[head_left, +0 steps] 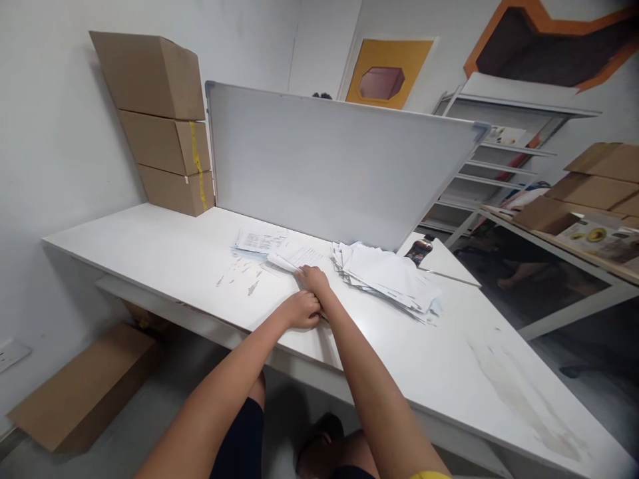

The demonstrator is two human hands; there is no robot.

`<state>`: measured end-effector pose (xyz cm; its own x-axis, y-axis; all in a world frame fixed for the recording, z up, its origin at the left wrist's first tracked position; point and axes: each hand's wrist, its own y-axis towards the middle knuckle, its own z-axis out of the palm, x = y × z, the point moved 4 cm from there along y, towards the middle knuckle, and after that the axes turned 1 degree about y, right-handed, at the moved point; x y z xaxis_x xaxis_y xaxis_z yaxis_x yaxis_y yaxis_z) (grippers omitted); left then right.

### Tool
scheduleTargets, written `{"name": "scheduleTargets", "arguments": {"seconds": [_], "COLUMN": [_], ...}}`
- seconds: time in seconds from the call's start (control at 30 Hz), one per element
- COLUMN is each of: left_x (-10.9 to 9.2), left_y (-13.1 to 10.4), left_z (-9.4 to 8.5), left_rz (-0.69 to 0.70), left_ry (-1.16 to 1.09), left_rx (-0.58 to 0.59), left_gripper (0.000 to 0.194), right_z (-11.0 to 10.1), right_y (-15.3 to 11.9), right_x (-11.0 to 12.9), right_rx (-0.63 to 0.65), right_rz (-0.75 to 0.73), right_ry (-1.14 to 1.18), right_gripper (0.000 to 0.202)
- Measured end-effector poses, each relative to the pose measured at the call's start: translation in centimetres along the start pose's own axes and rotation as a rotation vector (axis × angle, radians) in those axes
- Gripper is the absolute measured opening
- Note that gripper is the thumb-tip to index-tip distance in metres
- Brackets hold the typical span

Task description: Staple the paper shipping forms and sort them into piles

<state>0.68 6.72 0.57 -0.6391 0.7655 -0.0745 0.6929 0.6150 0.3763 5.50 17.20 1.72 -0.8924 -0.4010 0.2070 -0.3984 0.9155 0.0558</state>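
Pinching a rolled paper (282, 262), right hand (313, 278) closes on its end. Left hand (301, 310) at 7 o'clock, fingers curled, grip unclear. Paper pile (387, 276) at 3 o'clock.

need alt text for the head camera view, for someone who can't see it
Both hands meet on a white table: the right hand presses a folded paper sheet, the left hand rests just behind it. A loose pile of papers lies to the right, before a leaning whiteboard.

Print on sheets (261, 238) too small to read.
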Motion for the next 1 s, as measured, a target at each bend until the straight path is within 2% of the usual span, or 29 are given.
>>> {"name": "scheduleTargets", "arguments": {"seconds": [0.17,0.5,0.67,1.0], "left_x": [0.0,-0.1,-0.2,0.0], "left_y": [0.1,0.1,0.1,0.1], "left_z": [0.0,-0.2,-0.3,-0.3], "left_rz": [-0.012,-0.012,-0.003,-0.004], "left_ry": [-0.001,0.017,0.012,-0.030], "left_rx": [0.010,0.043,0.019,-0.015], "left_gripper": [0.011,0.011,0.011,0.010], "right_z": [-0.3,0.7,0.6,0.5], "right_y": [-0.2,0.4,0.5,0.8], "right_x": [0.1,-0.2,-0.2,-0.9], "right_rx": [0.019,0.066,0.079,0.051], "right_rz": [0.007,-0.030,-0.035,0.048], "right_ry": [0.005,-0.036,-0.031,0.073], "right_gripper": [0.044,0.043,0.041,0.048]}}
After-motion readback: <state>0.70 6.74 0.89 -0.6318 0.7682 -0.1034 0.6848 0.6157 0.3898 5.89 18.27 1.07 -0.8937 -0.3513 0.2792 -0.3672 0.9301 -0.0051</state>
